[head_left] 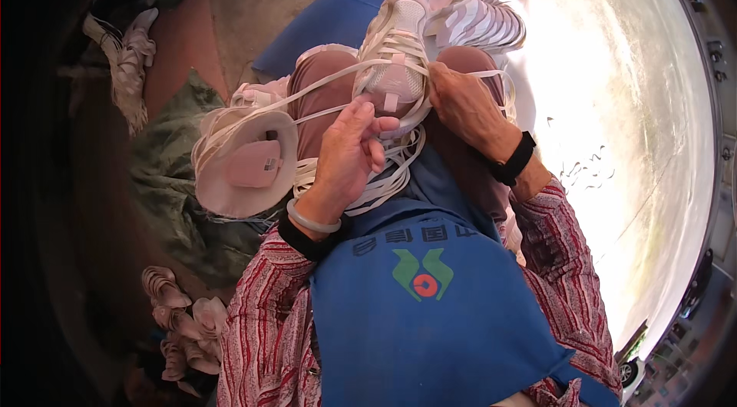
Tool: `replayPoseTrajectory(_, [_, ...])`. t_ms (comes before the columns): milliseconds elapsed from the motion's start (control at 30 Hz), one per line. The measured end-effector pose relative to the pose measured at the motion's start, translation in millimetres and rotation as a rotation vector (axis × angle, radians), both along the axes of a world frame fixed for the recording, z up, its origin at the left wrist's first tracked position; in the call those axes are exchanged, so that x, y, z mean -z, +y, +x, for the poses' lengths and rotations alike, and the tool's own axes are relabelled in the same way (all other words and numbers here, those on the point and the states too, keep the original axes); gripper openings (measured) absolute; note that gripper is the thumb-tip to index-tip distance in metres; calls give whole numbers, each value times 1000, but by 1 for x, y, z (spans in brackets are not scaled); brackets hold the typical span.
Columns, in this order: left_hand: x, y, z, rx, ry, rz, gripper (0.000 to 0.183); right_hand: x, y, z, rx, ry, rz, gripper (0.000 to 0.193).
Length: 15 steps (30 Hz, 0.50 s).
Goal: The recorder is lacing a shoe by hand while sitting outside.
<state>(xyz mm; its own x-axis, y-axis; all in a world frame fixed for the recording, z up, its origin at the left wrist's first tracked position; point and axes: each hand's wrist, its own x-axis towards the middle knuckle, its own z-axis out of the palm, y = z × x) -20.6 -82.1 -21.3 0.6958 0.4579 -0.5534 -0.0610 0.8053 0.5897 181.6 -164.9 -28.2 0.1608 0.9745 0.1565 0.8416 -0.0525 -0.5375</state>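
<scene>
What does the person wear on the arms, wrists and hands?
Both hands are bare, without gloves. The left hand has a pale, smooth bangle at the wrist, next to a black cuff. The right hand has a black band on its wrist. Both forearms are in long sleeves of red and white patterned cloth.

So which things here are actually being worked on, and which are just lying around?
In hand: pale shoe, white laces, left hand, right hand.
Lying about: second shoe, stacked insoles, shoe pile, green cloth.
</scene>
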Motion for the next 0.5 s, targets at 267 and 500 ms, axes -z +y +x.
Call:
replayPoseTrajectory(267, [8, 10, 14, -102, -11, -190, 23, 10, 5, 3, -20, 107, -22, 16])
replayPoseTrajectory(500, [24, 9, 29, -105, 71, -79, 19, 13, 1, 6, -4, 101, 65, 25])
